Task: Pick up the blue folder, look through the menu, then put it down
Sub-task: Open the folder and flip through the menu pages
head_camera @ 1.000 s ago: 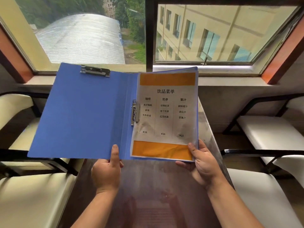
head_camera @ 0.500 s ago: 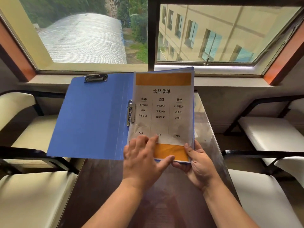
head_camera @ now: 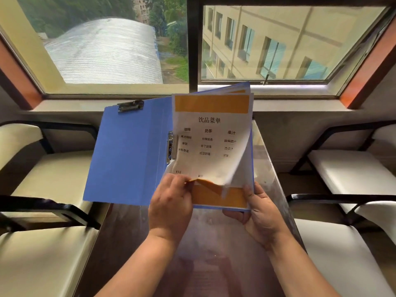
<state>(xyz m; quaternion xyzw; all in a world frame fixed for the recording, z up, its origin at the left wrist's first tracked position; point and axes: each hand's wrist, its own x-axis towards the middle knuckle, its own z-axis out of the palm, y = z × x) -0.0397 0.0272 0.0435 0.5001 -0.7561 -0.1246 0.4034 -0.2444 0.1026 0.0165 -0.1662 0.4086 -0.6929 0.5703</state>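
Note:
The blue folder (head_camera: 128, 155) is open and held up above the table, its left cover hanging free. On its right half lies the menu page (head_camera: 212, 138), white with orange bands and black print, clipped at its left edge. My left hand (head_camera: 171, 202) pinches the bottom edge of that page, and the page's lower right corner curls up, showing another page with an orange band (head_camera: 222, 198) beneath. My right hand (head_camera: 259, 213) grips the folder's bottom right corner, thumb on top.
A dark glossy table (head_camera: 203, 264) runs under the folder toward the window sill (head_camera: 289, 103). Cream-cushioned chairs with black frames stand to the left (head_camera: 42, 179) and right (head_camera: 353, 172).
My left hand left the folder's bottom edge, crossed to the menu page and pinched its bottom edge. The page's lower right corner now curls up. The left cover has swung inward.

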